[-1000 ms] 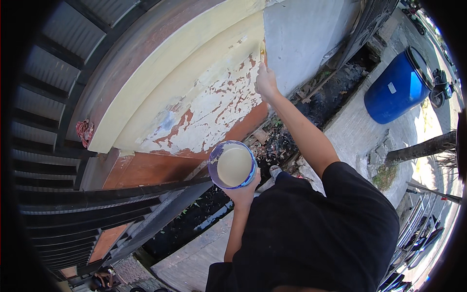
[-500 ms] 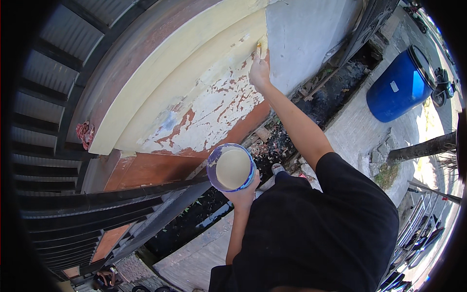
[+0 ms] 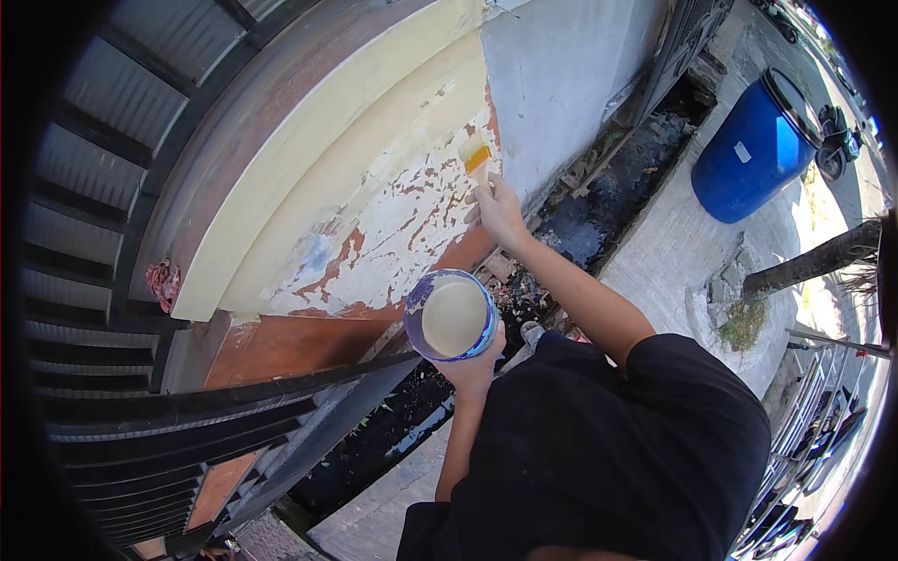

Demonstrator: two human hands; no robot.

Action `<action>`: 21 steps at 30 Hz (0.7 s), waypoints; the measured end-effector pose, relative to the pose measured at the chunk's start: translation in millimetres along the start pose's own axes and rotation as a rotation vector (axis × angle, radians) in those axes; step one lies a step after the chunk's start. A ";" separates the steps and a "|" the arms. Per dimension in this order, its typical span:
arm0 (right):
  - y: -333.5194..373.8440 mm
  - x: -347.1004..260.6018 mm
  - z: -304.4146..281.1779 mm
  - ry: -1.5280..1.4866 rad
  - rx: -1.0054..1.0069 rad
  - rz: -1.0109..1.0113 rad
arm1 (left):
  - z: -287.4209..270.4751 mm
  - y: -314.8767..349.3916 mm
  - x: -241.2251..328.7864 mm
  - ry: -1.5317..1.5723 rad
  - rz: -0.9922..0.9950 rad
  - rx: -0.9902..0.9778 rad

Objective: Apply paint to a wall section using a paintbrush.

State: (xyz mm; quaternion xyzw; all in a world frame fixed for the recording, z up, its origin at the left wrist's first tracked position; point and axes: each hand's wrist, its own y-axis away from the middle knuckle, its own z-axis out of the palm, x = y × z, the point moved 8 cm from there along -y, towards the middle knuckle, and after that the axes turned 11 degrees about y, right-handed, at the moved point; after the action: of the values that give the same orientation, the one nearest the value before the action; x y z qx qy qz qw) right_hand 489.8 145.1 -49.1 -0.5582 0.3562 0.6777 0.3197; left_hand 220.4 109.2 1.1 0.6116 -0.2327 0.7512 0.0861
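My right hand [image 3: 498, 208] grips the handle of a paintbrush [image 3: 478, 161] with a yellow-orange ferrule. Its bristle end is against the wall [image 3: 398, 210], close to the edge of a grey-blue wall section. The wall there is cream above, with peeling white patches over reddish brown lower down. In front of my body my left hand [image 3: 475, 371] is closed around the side of a blue-purple paint bucket [image 3: 413, 318]. Thick cream paint [image 3: 456, 318] fills much of the bucket, and dried smears mark its inner side.
A drainage ditch [image 3: 585, 224] with dark water and debris runs along the wall's foot. To the right stands a blue drum [image 3: 748, 154] near a tree trunk [image 3: 812, 254]. Black metal bars [image 3: 234, 393] line the left. A crumpled reddish rag [image 3: 163, 285] lies on the ledge.
My right hand has brought the paintbrush down and slightly left along the wall, and more of the brush shows. The bucket remains in my left hand. The whole view has shifted a little.
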 end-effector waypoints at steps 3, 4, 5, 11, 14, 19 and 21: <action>-43.5 -22.7 -35.5 0.454 0.348 -0.236 | -1.1 2.8 1.9 -0.032 0.002 -0.032; -57.7 -26.3 -32.7 0.453 0.343 -0.236 | -3.0 4.0 2.4 -0.034 0.002 -0.027; -71.5 -29.3 -36.5 0.503 0.373 -0.199 | -2.9 4.8 1.5 -0.005 0.003 -0.010; -95.6 -47.2 -16.4 0.477 0.468 -0.146 | -13.2 8.5 -2.6 0.051 -0.027 0.037; -128.9 -28.4 -18.8 0.420 0.516 -0.127 | -8.2 7.3 6.2 0.026 -0.013 0.027; -114.6 -42.5 11.1 0.522 0.656 -0.243 | -26.5 12.1 4.0 0.006 0.002 0.072; -119.3 -42.3 11.5 0.472 0.578 -0.173 | -27.1 12.8 1.3 -0.040 -0.033 0.041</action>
State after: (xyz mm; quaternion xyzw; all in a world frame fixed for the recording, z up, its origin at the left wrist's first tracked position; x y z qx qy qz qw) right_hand 590.1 217.9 -21.1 -0.6138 0.5480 0.3726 0.4291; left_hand 191.0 110.1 -4.7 0.6318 -0.2091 0.7420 0.0813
